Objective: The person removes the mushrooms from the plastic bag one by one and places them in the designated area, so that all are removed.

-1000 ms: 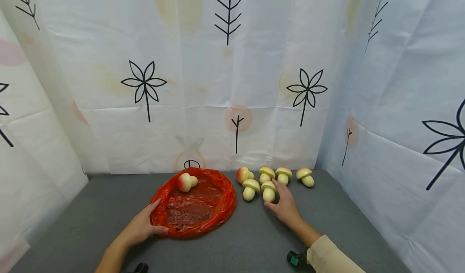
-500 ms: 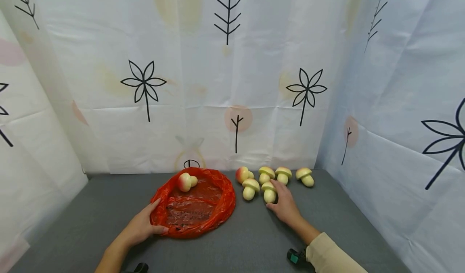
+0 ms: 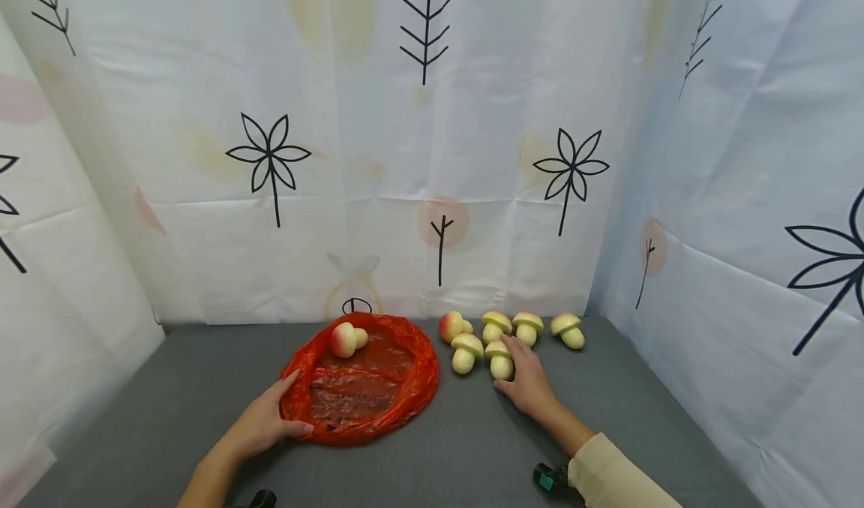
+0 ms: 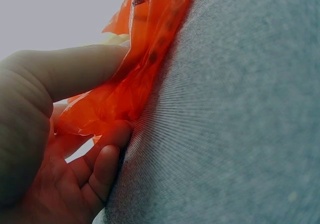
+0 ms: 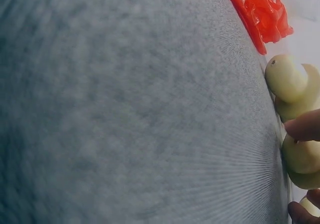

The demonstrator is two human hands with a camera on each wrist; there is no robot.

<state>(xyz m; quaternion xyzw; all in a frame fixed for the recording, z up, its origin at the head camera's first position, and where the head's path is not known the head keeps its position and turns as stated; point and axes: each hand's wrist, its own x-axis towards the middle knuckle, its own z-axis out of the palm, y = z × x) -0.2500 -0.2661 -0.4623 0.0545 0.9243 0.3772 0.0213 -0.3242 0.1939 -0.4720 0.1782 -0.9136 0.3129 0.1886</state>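
In the head view my left hand (image 3: pixel 262 421) holds the left rim of a red plastic bag (image 3: pixel 424 377), spread open on the table. The left wrist view shows the bag's film (image 4: pixel 142 58) between thumb and fingers. One mushroom (image 3: pixel 346 341) with a red-tinged cap lies inside the bag. Right of it, my right hand (image 3: pixel 532 383) pinches a pale yellow-green mushroom (image 3: pixel 500 365), thumb and fingers on opposite sides. That mushroom (image 5: pixel 302 156) is partly cut off by the frame edge in the right wrist view.
Around the right hand lie several other mushrooms: one red-tinged (image 3: pixel 450 326), a yellow-green one (image 3: pixel 464 358), two behind, and one apart at the right (image 3: pixel 569 332). The grey table (image 3: pixel 405 478) ends at a patterned white curtain (image 3: pixel 378 230) behind and at both sides.
My right thumb and fingers have drawn closer around the nearest mushroom, which has shifted very slightly toward me. The left hand and the bag look the same.
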